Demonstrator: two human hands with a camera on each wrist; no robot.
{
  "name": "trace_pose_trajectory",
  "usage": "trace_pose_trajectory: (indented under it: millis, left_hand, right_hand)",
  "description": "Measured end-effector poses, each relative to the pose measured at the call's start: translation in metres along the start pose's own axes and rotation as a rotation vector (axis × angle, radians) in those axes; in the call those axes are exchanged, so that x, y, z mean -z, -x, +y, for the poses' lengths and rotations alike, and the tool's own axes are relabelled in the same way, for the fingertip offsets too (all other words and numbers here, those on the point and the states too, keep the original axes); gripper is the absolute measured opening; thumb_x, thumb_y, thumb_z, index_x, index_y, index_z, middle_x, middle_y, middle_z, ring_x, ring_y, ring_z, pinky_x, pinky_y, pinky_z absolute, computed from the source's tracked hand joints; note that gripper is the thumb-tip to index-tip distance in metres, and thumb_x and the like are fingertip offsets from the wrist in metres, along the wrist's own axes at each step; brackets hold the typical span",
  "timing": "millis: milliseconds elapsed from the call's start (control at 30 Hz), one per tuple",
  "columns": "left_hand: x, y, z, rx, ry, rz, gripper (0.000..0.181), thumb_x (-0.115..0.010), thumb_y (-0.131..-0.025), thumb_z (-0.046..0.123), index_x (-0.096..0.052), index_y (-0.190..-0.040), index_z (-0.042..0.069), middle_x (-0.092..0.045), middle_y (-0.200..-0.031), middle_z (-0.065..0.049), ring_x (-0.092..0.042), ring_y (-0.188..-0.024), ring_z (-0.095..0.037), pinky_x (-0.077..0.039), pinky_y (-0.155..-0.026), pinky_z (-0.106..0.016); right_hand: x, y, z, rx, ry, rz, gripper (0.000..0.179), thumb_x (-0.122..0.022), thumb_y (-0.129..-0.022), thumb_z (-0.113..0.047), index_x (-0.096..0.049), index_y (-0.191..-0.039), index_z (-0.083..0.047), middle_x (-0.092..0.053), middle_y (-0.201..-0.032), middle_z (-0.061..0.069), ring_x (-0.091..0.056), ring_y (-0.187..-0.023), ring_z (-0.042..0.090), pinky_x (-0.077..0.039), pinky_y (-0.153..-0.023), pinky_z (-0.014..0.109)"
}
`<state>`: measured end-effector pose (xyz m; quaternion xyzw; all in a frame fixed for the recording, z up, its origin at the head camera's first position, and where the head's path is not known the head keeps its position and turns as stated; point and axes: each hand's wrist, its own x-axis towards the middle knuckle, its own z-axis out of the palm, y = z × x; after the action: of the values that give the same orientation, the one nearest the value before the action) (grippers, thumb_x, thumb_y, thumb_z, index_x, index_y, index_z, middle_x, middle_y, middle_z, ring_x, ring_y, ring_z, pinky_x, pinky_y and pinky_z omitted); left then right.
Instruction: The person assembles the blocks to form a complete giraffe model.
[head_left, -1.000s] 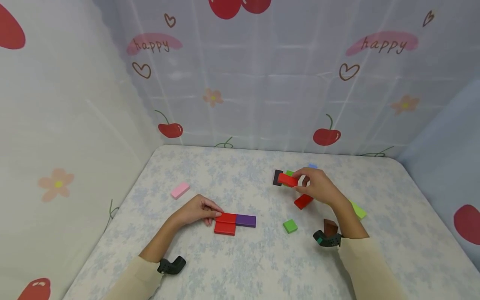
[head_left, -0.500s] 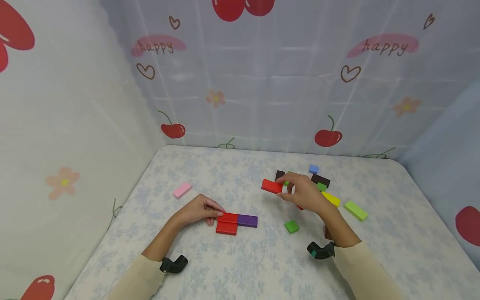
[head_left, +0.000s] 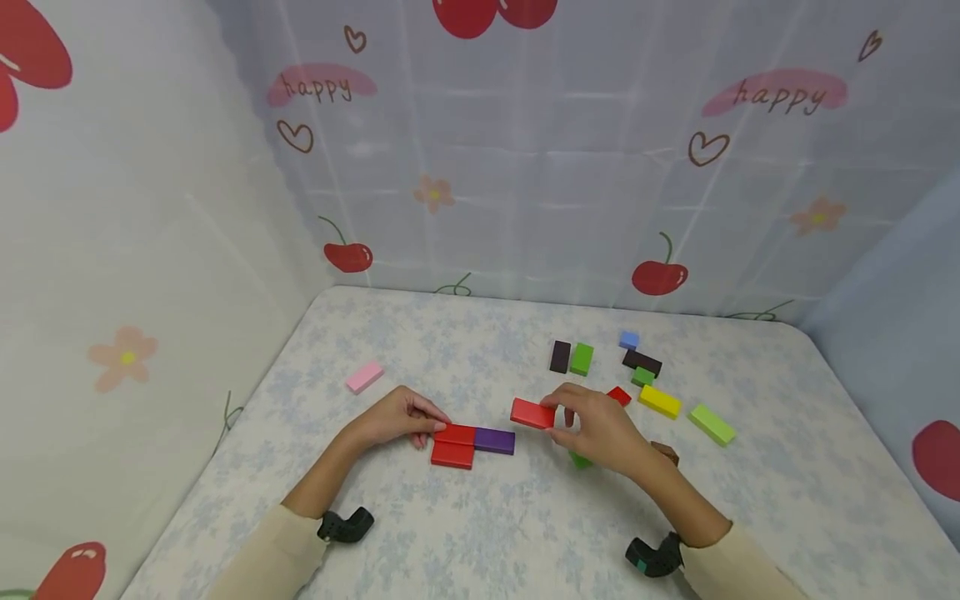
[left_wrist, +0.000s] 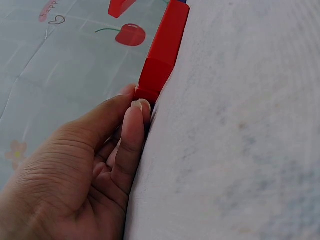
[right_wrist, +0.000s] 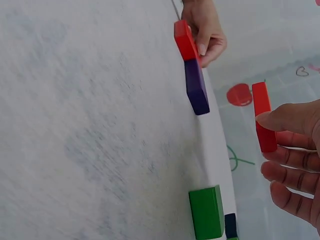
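In the head view my left hand pinches the left end of a flat red block lying on the table. A second red block touches its near side, and a purple block meets its right end. Raised off the table, another red block is pinched between the thumb and fingers of my right hand, a little up and right of the purple one. The right wrist view shows that raised red block apart from everything else. Part of a green block is hidden under my right hand.
Black, green, blue, yellow and lime blocks lie scattered at the right. A red block and a brown one are partly covered. At the left lies a pink block.
My right hand has carried the red block leftward and toward me, from beside the black and green blocks to near the purple one. My left hand stays in place on its red block.
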<state>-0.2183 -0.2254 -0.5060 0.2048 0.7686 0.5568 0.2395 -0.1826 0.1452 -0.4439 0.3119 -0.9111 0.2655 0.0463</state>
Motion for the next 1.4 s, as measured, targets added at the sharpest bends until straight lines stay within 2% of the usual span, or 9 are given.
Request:
trace_pose_trajectory:
  millis: [200, 500, 700, 900, 1200, 1400]
  left_hand:
    - [0.000, 0.000, 0.002, -0.007, -0.015, 0.015, 0.016, -0.073, -0.095, 0.011, -0.080, -0.108, 0.006, -0.075, -0.085, -0.011, -0.068, -0.059, -0.016, -0.060, -0.058, -0.033]
    - [-0.001, 0.000, -0.002, 0.003, -0.020, 0.018, 0.016, -0.074, -0.094, 0.013, -0.080, -0.107, 0.007, -0.075, -0.084, -0.010, -0.067, -0.058, -0.017, -0.060, -0.058, -0.032]
    - [-0.002, 0.001, -0.003, 0.001, -0.021, 0.021, 0.015, -0.075, -0.094, 0.013, -0.081, -0.107, 0.008, -0.075, -0.084, -0.011, -0.067, -0.058, -0.017, -0.060, -0.058, -0.032]
    - [-0.002, 0.000, 0.000, -0.001, -0.024, 0.023, 0.015, -0.076, -0.093, 0.014, -0.081, -0.106, 0.008, -0.075, -0.082, -0.011, -0.068, -0.058, -0.017, -0.060, -0.058, -0.032]
    - [-0.002, -0.001, 0.001, -0.004, -0.026, 0.033, 0.015, -0.075, -0.094, 0.012, -0.080, -0.106, 0.006, -0.075, -0.082, -0.011, -0.068, -0.060, -0.017, -0.060, -0.058, -0.033]
    - [-0.002, 0.000, 0.001, 0.002, -0.028, 0.023, 0.015, -0.075, -0.094, 0.013, -0.080, -0.106, 0.006, -0.075, -0.082, -0.011, -0.068, -0.060, -0.017, -0.060, -0.058, -0.034]
  right_hand:
    - [-0.007, 0.009, -0.015, 0.049, 0.069, -0.018, 0.034, -0.088, -0.079, -0.020, -0.075, -0.110, -0.018, -0.067, -0.102, -0.010, -0.059, -0.073, 0.009, -0.046, -0.055, 0.017]
    - [-0.020, 0.019, -0.039, 0.099, 0.150, -0.157, 0.031, -0.085, -0.082, -0.022, -0.075, -0.110, -0.015, -0.068, -0.103, -0.005, -0.063, -0.078, 0.007, -0.052, -0.063, 0.022]
    - [-0.027, 0.021, -0.046, 0.095, 0.170, -0.204, 0.030, -0.086, -0.082, -0.023, -0.076, -0.109, -0.013, -0.068, -0.102, -0.003, -0.067, -0.086, 0.012, -0.057, -0.069, 0.029]
    - [-0.034, 0.022, -0.045, 0.071, 0.174, -0.215, 0.031, -0.087, -0.081, -0.023, -0.076, -0.108, -0.012, -0.069, -0.102, -0.001, -0.067, -0.084, 0.012, -0.057, -0.068, 0.029]
    - [-0.039, 0.022, -0.044, -0.004, 0.100, -0.206, 0.035, -0.088, -0.080, -0.020, -0.071, -0.109, -0.011, -0.068, -0.098, -0.004, -0.058, -0.078, 0.005, -0.055, -0.070, 0.025]
    - [-0.041, 0.023, -0.042, 0.005, 0.061, -0.217, 0.026, -0.087, -0.082, -0.022, -0.066, -0.096, -0.018, -0.062, -0.084, -0.011, -0.051, -0.070, 0.004, -0.049, -0.064, 0.022]
